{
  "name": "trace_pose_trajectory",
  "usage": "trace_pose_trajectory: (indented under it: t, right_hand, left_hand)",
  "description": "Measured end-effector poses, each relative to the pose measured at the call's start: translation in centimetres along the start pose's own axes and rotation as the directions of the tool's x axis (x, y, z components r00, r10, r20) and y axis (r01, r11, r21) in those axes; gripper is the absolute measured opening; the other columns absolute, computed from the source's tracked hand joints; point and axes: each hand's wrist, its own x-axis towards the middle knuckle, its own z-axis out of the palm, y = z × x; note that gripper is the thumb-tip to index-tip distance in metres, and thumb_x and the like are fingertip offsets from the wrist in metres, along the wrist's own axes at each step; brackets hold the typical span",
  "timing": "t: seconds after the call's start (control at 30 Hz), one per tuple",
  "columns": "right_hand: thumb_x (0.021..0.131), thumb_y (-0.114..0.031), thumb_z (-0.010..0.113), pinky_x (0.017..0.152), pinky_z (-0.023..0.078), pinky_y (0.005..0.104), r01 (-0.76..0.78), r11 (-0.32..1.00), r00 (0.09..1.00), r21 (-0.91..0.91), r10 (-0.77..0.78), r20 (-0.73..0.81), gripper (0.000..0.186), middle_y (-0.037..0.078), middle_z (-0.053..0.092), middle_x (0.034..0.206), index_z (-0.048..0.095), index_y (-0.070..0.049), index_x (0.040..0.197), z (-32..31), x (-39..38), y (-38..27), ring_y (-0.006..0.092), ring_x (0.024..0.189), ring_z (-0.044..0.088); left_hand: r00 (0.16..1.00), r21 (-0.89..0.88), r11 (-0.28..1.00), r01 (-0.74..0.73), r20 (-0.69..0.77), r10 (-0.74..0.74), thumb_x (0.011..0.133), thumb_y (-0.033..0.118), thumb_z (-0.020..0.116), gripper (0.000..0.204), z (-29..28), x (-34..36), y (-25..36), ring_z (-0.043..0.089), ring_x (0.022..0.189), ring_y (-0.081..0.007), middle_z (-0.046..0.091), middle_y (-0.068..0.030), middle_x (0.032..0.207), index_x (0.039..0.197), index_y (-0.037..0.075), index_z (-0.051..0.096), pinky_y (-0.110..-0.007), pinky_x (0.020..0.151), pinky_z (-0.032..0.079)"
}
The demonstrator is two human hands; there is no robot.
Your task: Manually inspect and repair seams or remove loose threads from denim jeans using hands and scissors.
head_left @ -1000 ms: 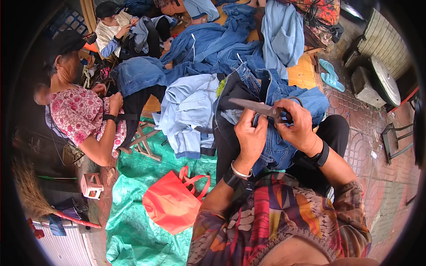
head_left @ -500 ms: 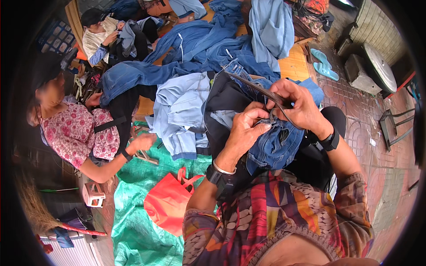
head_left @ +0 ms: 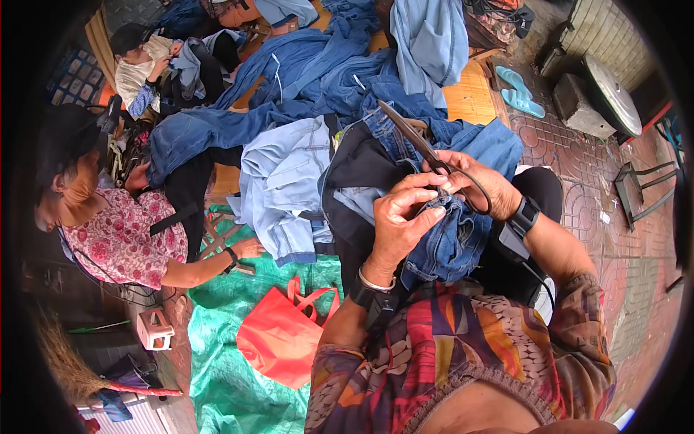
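Dark blue jeans [head_left: 452,242] lie bunched over my lap. My left hand [head_left: 400,220] pinches the upper edge of this denim between thumb and fingers. A pair of dark metal scissors [head_left: 410,135] rests in my right hand [head_left: 486,181], its blades pointing up and to the left, away from the cloth. One handle loop hangs by my right palm. The fingertips of both hands meet at the denim edge; the small detail between them is hidden. Left of my hands are a black cloth [head_left: 361,163] and light blue jeans [head_left: 278,173].
A heap of blue denim [head_left: 318,79] covers a wooden surface [head_left: 470,94]. A green sheet [head_left: 231,347] bears a red bag [head_left: 278,336]. A co-worker in a floral top [head_left: 126,231] sits at left, another [head_left: 141,69] farther back. Blue slippers [head_left: 520,94] lie at right.
My right hand's fingertips have come down to the denim edge beside my left. The scissors have swung to point more steeply upward. The near co-worker's hand has shifted slightly.
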Motion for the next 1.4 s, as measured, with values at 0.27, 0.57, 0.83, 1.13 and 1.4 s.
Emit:
trace_pose_trajectory:
  t: [0.27, 0.57, 0.83, 1.13, 1.4]
  right_hand:
    - [0.07, 0.002, 0.071, 0.07, 0.044, 0.0213, 0.41, 0.864, 0.885, -0.292, -0.454, -0.1, 0.05, 0.005, 0.06, 0.097, 0.046, -0.008, 0.113, -0.3, -0.9, -0.4, 0.0093, 0.081, 0.054]
    - [0.074, 0.002, 0.066, 0.056, 0.039, 0.0202, 0.343, 0.541, 0.898, -0.768, -0.43, 0.097, 0.033, -0.004, 0.054, 0.073, 0.05, -0.006, 0.101, 1.5, -0.4, -1.5, 0.0029, 0.066, 0.047]
    - [0.078, -0.003, 0.068, 0.061, 0.039, 0.0171, 0.235, 0.925, 0.937, -0.298, -0.297, -0.183, 0.033, -0.001, 0.057, 0.077, 0.047, -0.007, 0.104, -0.8, 0.5, 0.0, 0.004, 0.07, 0.051]
    - [0.069, -0.054, 0.069, 0.068, 0.043, 0.0361, 0.329, 0.173, 0.901, -0.928, -0.353, 0.254, 0.064, 0.01, 0.053, 0.084, 0.048, -0.003, 0.102, -2.6, -2.6, -2.9, 0.0256, 0.078, 0.055]
    - [0.066, -0.054, 0.066, 0.068, 0.042, 0.0421, 0.312, -0.077, 0.922, -0.947, -0.215, 0.322, 0.062, 0.014, 0.053, 0.082, 0.05, -0.002, 0.098, -1.1, -2.8, -4.8, 0.0368, 0.078, 0.053]
  left_hand:
    - [0.965, -0.197, 0.97, 0.142, -0.19, -0.18, 0.075, -0.005, 0.064, 0.017, 0.6, -0.5, 0.0, 0.054, 0.094, -0.0135, 0.057, -0.0122, 0.107, 0.091, -0.006, 0.058, -0.024, 0.079, 0.046]
    - [0.908, -0.301, 0.889, 0.344, -0.132, -0.396, 0.079, -0.004, 0.061, 0.018, 0.7, -0.9, -0.1, 0.052, 0.09, -0.0073, 0.054, -0.0032, 0.105, 0.096, -0.006, 0.059, -0.019, 0.075, 0.043]
    - [0.888, -0.299, 0.886, 0.356, -0.186, -0.42, 0.077, -0.004, 0.062, 0.018, 0.3, -1.3, -1.1, 0.052, 0.088, -0.0081, 0.056, -0.0047, 0.105, 0.096, -0.004, 0.061, -0.02, 0.077, 0.042]
    - [0.872, -0.429, 0.819, 0.382, -0.128, -0.473, 0.078, 0.007, 0.061, 0.025, -1.0, -1.3, -0.5, 0.054, 0.098, -0.0131, 0.06, -0.0075, 0.106, 0.101, -0.004, 0.062, -0.025, 0.09, 0.037]
    - [0.884, -0.392, 0.824, 0.409, -0.056, -0.465, 0.075, 0.002, 0.06, 0.023, -1.4, -0.6, -0.4, 0.054, 0.096, -0.0128, 0.06, -0.0071, 0.101, 0.097, -0.005, 0.063, -0.024, 0.089, 0.036]
